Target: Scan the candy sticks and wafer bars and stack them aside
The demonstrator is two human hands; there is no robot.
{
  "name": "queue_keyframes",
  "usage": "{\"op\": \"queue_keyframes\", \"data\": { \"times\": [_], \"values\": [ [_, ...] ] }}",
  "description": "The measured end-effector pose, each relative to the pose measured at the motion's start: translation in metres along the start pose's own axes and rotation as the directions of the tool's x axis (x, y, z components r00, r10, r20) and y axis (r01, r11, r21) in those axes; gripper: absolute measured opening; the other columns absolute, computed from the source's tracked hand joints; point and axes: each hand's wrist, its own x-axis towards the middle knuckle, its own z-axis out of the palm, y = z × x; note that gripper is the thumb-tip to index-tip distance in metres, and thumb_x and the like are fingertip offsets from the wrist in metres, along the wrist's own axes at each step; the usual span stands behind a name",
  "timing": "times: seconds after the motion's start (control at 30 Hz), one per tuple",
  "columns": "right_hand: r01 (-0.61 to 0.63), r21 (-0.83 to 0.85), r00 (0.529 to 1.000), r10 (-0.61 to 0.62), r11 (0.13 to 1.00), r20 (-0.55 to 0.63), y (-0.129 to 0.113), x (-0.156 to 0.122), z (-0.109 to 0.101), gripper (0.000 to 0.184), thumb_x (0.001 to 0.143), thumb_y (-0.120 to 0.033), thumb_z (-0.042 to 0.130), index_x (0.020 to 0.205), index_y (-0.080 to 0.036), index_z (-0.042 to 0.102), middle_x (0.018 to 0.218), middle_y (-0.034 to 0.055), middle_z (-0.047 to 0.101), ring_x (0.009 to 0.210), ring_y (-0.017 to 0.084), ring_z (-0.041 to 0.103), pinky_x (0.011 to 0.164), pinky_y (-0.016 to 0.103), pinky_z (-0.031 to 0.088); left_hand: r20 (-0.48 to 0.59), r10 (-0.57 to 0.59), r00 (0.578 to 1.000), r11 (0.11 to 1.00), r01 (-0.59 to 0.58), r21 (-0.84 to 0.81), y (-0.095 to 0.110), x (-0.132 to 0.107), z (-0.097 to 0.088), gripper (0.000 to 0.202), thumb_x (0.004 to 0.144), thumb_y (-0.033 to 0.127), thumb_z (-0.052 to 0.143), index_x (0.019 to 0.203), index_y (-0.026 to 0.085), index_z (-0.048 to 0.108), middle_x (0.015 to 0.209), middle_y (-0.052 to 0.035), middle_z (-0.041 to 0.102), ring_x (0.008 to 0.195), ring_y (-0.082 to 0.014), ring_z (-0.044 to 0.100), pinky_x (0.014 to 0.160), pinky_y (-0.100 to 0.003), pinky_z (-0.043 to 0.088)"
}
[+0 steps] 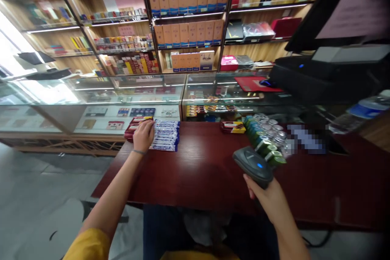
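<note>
My left hand (143, 135) reaches out to the far left of the dark red counter (195, 174) and rests on a stack of blue-and-white cartons (166, 135), fingers curled over their left end. Red cartons (134, 126) lie just beside them. My right hand (266, 197) grips a grey handheld barcode scanner (253, 165) with a blue light, held over the counter's near edge. Right behind the scanner lies a row of green packs (262, 141), with silver-topped packs (274, 128) past them.
A red and yellow pack (233, 126) lies at the counter's far edge. A till with a screen (332, 61) stands at the right, and a water bottle (362, 111) beside it. Glass display cases (128, 97) and shelves of boxed goods (189, 12) fill the back.
</note>
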Motion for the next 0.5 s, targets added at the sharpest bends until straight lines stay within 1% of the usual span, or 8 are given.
{"op": "queue_keyframes", "data": {
  "times": [0.07,0.13,0.23,0.3,0.4,0.5],
  "values": [
    [-0.003,0.025,1.0,0.003,1.0,-0.016,-0.002,0.0,-0.002,0.036,0.077,-0.055,0.074,0.083,-0.021,0.063,0.049,-0.0032,0.058,0.043,0.017,0.054,0.048,0.028,0.045,0.059,0.101,0.993,0.991,-0.095,-0.097,0.041,0.015,0.031,0.03,0.104,0.032,0.046,0.122,0.021,0.068,0.12,-0.0115,0.069,0.117,-0.0274,0.062,0.107,-0.044,0.048],
    [-0.003,0.053,1.0,0.005,0.999,-0.027,-0.004,0.0,-0.005,0.037,0.077,-0.054,0.075,0.086,-0.02,0.063,0.05,-0.0032,0.059,0.041,0.016,0.053,0.045,0.028,0.044,0.109,0.18,0.978,0.969,-0.157,-0.189,0.087,0.027,0.067,0.03,0.104,0.029,0.045,0.123,0.021,0.067,0.121,-0.0116,0.068,0.117,-0.0267,0.062,0.106,-0.043,0.049],
    [-0.002,0.085,0.999,0.005,0.996,-0.033,-0.006,0.0,-0.011,0.039,0.076,-0.053,0.076,0.093,-0.019,0.064,0.051,-0.0034,0.059,0.041,0.015,0.052,0.044,0.026,0.044,0.206,0.293,0.934,0.93,-0.229,-0.286,0.153,0.04,0.121,0.032,0.102,0.025,0.05,0.129,0.02,0.066,0.127,-0.0124,0.066,0.122,-0.0265,0.06,0.11,-0.042,0.049],
    [0.003,0.098,0.999,0.001,0.995,-0.04,-0.007,0.001,-0.014,0.041,0.076,-0.054,0.077,0.094,-0.019,0.064,0.051,-0.0034,0.06,0.041,0.015,0.052,0.043,0.026,0.044,0.284,0.341,0.896,0.918,-0.253,-0.306,0.19,0.044,0.152,0.035,0.101,0.023,0.052,0.133,0.02,0.063,0.133,-0.0129,0.063,0.126,-0.0263,0.058,0.112,-0.04,0.048],
    [0.003,0.124,0.999,0.002,0.992,-0.042,-0.009,0.001,-0.019,0.044,0.075,-0.055,0.078,0.095,-0.019,0.064,0.051,-0.0034,0.06,0.04,0.014,0.05,0.042,0.026,0.044,0.387,0.41,0.826,0.902,-0.306,-0.304,0.232,0.047,0.187,0.042,0.098,0.019,0.056,0.14,0.018,0.058,0.14,-0.0144,0.059,0.132,-0.0263,0.054,0.115,-0.039,0.045],
    [-0.007,0.145,0.999,0.013,0.989,-0.043,-0.009,0.0,-0.024,0.044,0.075,-0.054,0.079,0.098,-0.019,0.063,0.052,-0.0039,0.06,0.04,0.013,0.049,0.041,0.025,0.043,0.458,0.446,0.769,0.894,-0.358,-0.268,0.258,0.048,0.209,0.05,0.097,0.019,0.059,0.146,0.014,0.052,0.15,-0.0182,0.051,0.141,-0.0296,0.047,0.12,-0.042,0.039]
  ]
}}
